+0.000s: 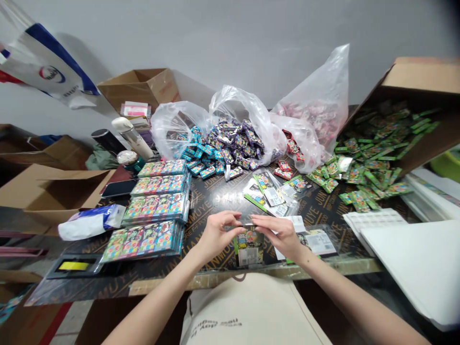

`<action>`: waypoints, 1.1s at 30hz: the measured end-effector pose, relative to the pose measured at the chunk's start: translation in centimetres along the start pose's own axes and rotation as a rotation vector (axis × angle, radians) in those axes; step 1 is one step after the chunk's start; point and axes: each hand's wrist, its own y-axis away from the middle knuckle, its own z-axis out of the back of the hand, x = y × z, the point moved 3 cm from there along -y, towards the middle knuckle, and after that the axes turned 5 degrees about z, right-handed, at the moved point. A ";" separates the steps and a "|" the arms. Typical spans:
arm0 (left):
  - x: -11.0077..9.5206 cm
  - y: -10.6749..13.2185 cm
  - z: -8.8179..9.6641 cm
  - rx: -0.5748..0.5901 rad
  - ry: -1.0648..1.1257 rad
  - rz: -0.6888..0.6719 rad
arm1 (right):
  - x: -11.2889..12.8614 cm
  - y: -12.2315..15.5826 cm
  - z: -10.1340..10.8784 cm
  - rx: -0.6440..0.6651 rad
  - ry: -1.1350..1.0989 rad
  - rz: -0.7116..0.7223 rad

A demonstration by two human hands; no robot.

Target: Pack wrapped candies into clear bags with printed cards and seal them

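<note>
My left hand (216,233) and my right hand (283,235) meet over the near edge of the dark table (215,199). Both pinch the top of a small clear packet with a green card (248,244) inside it. The fingers of each hand are closed on the packet's upper edge. More clear packets with printed cards (268,193) lie just beyond my hands. Finished packs stand in stacks (154,208) to the left of my left hand.
Plastic bags of blue and purple sachets (223,143) and red sachets (309,124) sit at the back. A tipped cardboard box (406,115) spills green sachets at right. Open cartons (53,187), flasks, a tissue pack (89,221) and white sheets (413,254) lie around.
</note>
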 end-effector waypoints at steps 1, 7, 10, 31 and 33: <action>0.3 -0.1 -0.1 -0.010 0.039 0.044 | -0.3 0.4 -0.2 -0.016 -0.028 -0.037; 2.7 -0.1 0.9 -0.242 0.244 0.259 | -3.7 4.5 -3.6 -0.053 -0.258 -0.437; 3.9 0.7 2.3 -0.376 0.237 0.342 | -4.9 4.8 -5.2 0.005 -0.344 -0.536; 11.2 3.4 -4.5 0.228 -0.516 0.276 | -13.2 -22.0 -13.6 0.190 0.600 -0.211; 11.3 3.7 -4.7 0.211 -0.474 0.278 | -13.5 -23.8 -15.3 0.141 0.666 -0.285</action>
